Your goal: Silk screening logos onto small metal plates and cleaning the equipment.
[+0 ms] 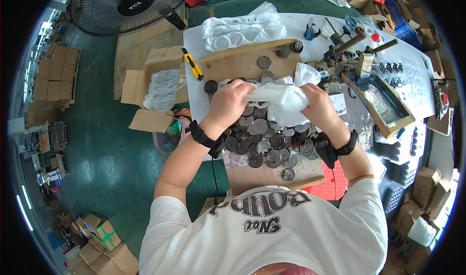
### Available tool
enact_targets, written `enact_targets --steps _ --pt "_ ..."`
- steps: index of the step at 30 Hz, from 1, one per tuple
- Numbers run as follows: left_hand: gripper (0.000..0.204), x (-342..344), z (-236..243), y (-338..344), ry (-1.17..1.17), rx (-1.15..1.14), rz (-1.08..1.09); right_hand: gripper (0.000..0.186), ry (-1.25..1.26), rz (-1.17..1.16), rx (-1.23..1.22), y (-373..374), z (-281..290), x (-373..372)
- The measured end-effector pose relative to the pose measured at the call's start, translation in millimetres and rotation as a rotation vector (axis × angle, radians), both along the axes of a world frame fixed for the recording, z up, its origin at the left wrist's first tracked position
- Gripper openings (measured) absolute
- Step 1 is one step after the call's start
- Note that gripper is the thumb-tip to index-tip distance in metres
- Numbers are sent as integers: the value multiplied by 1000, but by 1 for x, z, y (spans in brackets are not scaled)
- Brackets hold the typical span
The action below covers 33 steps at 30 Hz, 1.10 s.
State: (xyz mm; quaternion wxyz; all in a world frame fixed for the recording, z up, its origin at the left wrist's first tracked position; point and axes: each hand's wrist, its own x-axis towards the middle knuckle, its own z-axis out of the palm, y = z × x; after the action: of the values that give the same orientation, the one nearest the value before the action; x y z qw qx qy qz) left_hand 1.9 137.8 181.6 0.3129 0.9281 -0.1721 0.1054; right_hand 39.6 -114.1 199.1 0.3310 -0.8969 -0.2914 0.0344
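A thin white plastic bag (284, 96) is stretched between my two hands above the work board. My left hand (229, 102) is closed on its twisted left end. My right hand (318, 105) grips the bulkier right side, with a loose flap standing up past the fingers. Whether anything is inside the bag I cannot tell. Below it lie many round dark metal discs (260, 125), some with a hole or raised hub, spread over the wooden board (242, 178). The bag and my hands hide part of the pile.
A yellow utility knife (193, 64) lies left of the board, and a wrapped white bundle (242, 28) behind it. At left stand an open carton (160, 88) and a fan (133, 5). A wooden-framed tray (378, 105) and a clamped fixture (347, 44) occupy the right.
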Motion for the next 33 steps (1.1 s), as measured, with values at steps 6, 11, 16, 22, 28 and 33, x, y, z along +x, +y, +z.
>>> enact_targets --steps 6,11,16,22,28,33 --pt "35 -10 30 -19 -10 -306 41 32 -87 -132 268 -9 37 -14" --pt "33 -13 57 -38 -58 -401 54 33 -110 -202 371 -14 63 -16" --pt "26 -16 60 -53 159 -781 157 37 -2 -106 536 -14 62 -6" --pt "34 -59 41 -60 252 -677 77 44 405 87 446 1 -1 -27" --pt "43 -147 24 -69 91 -509 202 41 691 142 770 34 -17 -103" --pt "42 -216 11 -59 189 -352 254 42 725 570 774 50 -9 -152"
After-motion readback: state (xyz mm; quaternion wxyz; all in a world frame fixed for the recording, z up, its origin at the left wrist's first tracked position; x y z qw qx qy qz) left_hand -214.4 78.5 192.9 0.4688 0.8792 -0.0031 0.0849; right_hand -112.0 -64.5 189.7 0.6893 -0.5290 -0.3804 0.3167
